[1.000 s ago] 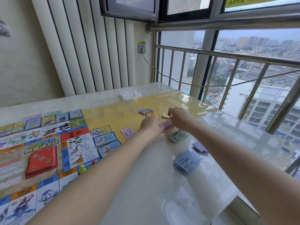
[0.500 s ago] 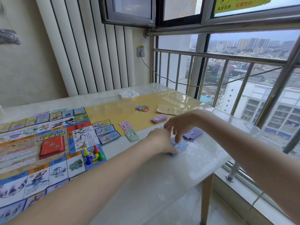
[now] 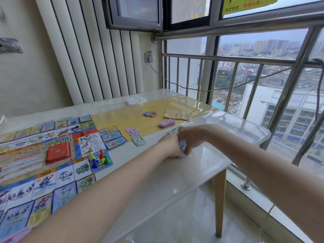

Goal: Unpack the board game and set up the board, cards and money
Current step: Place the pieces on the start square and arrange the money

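Observation:
The colourful game board (image 3: 31, 163) lies flat on the left of the table, with a red card deck (image 3: 58, 152) on its middle and several coloured pawns (image 3: 99, 157) on a corner square. My left hand (image 3: 171, 146) and my right hand (image 3: 189, 137) meet near the table's right side, both gripping a stack of blue play money (image 3: 182, 146) that is mostly hidden between them. A pink note (image 3: 132, 131) and a green note (image 3: 138, 140) lie singly on the table. A pink money stack (image 3: 167, 123) sits farther back.
Three property cards (image 3: 113, 137) lie beside the board. Small colourful tokens (image 3: 150, 114) and a tan paper (image 3: 178, 114) rest on the yellow mat. A crumpled plastic wrapper (image 3: 134, 100) lies at the back. A metal railing (image 3: 245, 81) and the table edge (image 3: 228, 163) run along the right.
Both hands have closed together round the blue money stack and lifted it off the table. The purple stack by the right hand is no longer in sight. The view shifted slightly.

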`<action>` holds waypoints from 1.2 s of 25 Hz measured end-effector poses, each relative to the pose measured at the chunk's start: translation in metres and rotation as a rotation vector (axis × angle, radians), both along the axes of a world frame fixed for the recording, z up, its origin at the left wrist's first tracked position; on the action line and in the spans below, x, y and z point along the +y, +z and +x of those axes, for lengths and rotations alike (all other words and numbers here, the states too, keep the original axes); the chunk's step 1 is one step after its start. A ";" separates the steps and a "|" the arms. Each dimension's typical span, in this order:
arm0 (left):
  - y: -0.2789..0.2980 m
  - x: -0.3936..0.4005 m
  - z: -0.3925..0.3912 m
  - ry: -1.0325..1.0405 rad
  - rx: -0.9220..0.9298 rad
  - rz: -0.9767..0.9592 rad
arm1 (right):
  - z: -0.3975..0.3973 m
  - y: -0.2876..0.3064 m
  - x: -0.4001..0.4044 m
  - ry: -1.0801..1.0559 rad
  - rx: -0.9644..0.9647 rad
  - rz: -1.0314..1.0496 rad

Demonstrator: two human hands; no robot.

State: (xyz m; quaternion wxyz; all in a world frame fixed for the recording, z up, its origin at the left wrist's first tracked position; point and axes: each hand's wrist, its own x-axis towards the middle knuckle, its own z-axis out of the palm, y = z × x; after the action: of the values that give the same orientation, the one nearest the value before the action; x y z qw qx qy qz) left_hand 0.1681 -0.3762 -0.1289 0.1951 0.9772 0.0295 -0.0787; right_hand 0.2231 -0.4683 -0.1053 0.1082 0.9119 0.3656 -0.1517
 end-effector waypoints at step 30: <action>0.002 0.013 -0.021 -0.023 -0.089 0.100 | -0.013 -0.002 0.005 -0.484 0.240 0.854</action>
State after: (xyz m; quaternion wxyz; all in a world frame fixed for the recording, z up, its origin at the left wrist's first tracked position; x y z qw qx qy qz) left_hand 0.1470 -0.3634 -0.1265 0.1462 0.9885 0.0136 -0.0360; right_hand 0.2101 -0.4632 -0.1069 -0.3554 0.9096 0.1831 -0.1131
